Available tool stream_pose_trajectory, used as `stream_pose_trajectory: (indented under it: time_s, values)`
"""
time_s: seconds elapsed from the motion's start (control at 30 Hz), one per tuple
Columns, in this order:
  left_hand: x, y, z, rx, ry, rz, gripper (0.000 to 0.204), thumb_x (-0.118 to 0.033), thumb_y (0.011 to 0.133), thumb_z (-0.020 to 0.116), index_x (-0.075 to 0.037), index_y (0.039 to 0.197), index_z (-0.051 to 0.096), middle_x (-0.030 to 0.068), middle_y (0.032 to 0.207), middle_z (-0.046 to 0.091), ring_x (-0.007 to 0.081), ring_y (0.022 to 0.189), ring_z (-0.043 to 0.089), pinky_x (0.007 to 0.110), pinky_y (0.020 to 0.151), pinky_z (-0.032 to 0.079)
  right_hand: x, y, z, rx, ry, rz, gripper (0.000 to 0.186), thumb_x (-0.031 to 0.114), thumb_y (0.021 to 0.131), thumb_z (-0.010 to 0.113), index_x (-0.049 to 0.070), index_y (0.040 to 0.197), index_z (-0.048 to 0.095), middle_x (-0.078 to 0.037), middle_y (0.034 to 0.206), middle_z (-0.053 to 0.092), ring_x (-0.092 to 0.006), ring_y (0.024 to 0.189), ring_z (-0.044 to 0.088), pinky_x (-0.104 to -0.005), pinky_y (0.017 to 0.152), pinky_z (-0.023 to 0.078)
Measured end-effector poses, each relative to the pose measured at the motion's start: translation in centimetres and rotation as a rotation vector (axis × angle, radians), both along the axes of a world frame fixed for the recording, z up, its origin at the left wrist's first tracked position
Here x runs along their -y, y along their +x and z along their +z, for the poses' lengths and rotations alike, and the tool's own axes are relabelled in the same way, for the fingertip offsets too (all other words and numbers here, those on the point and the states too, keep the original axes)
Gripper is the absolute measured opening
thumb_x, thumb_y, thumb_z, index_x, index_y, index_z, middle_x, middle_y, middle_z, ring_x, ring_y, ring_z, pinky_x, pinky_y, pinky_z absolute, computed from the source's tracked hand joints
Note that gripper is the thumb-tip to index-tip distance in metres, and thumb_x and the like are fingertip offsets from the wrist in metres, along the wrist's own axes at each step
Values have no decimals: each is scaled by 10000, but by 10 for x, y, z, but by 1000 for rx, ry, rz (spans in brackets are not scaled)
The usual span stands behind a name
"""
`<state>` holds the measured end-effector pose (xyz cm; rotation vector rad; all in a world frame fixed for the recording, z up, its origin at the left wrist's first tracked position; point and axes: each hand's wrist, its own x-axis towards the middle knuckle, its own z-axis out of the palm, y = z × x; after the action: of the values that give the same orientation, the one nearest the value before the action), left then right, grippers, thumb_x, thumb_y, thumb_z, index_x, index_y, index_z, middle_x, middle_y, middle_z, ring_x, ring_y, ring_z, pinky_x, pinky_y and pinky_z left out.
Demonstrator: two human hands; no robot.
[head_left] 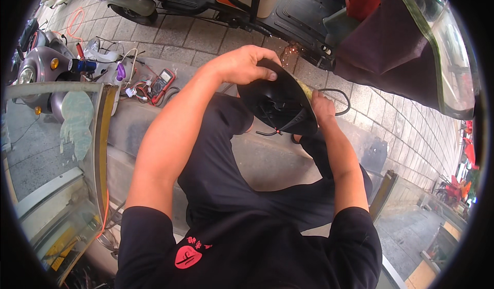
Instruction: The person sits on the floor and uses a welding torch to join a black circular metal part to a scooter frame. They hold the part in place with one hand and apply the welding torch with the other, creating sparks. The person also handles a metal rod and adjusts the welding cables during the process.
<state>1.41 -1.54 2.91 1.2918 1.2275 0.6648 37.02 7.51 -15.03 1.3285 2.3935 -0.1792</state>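
Observation:
A black curved shell with straps and fittings inside, apparently a welding mask (254,92), is tilted in front of me above my knees. My left hand (251,67) grips its upper edge, thumb on the inner side. Beyond its right edge my right hand (322,107) is closed around a yellow tool (305,89), mostly hidden by the mask. A black cable (348,100) loops beside that hand. Small orange sparks (291,49) fly just past the mask, near the lower frame of a three-wheeled vehicle (303,16). Where the tool's tip touches is hidden.
On the stone step to the left lie a red multimeter (162,80), wires and a purple-handled tool (120,72). A scooter (43,70) stands farther left. Glass door panels (103,134) flank me. A dark cover (383,65) hangs off the vehicle at right.

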Motion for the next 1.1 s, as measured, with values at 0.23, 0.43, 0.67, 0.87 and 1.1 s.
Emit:
stream_pose_trajectory:
  time_s: [0.23,0.43,0.67,0.87,1.1]
  values:
    - [0,0,-1,41,10,-8,204,-132,974,756,-77,1167,722,-22,1008,740,75,948,643,282,880,527,-4,-3,0,13,6,-12,415,386,1022,626,28,1221,557,-196,1158,703,-383,988,746,-487,847,608]
    - [0,-1,-3,51,1,4,213,-136,972,762,-77,1172,721,-23,1009,740,74,952,642,282,885,527,-9,-2,-3,5,13,-16,411,383,1023,623,29,1222,556,-195,1162,705,-385,998,746,-489,861,603]
    - [-1,-2,-5,37,-6,3,218,-143,970,771,-76,1171,722,-24,1011,737,74,960,640,281,891,525,-7,-5,1,2,-12,-30,412,374,1019,626,28,1229,552,-200,1186,699,-390,1012,743,-494,874,597]
    - [0,-1,-6,71,-1,8,216,-146,969,773,-75,1167,724,-25,1008,736,75,960,640,280,893,523,-7,-5,0,0,-4,-23,420,377,1018,624,26,1237,551,-198,1190,699,-387,1013,743,-492,875,597]
    - [0,-1,-1,67,-20,13,210,-130,971,758,-72,1170,723,-17,1009,738,83,961,642,282,897,521,-9,-7,0,-4,0,-18,413,380,1024,620,21,1220,564,-193,1180,708,-377,1018,745,-487,874,598]
